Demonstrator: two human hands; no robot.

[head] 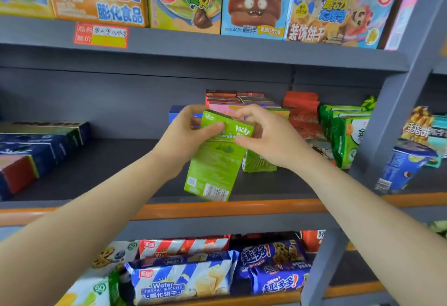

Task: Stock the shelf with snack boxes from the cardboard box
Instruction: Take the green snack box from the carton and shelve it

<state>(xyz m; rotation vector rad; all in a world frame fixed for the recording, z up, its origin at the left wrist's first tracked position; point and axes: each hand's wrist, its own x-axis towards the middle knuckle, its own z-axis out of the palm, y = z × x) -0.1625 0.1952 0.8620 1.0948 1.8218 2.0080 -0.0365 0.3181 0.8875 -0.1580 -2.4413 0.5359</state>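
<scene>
Both hands — left hand (191, 134), right hand (263, 136) — clamp their grip on a green Pocky box (215, 160) over the middle shelf (96, 172).

The middle shelf (101, 170), dark with an orange front edge, carries blue boxes (41, 146) at its left end, stacked snack boxes (242, 102) toward the back, and green packets (346, 134) at its right end.
</scene>
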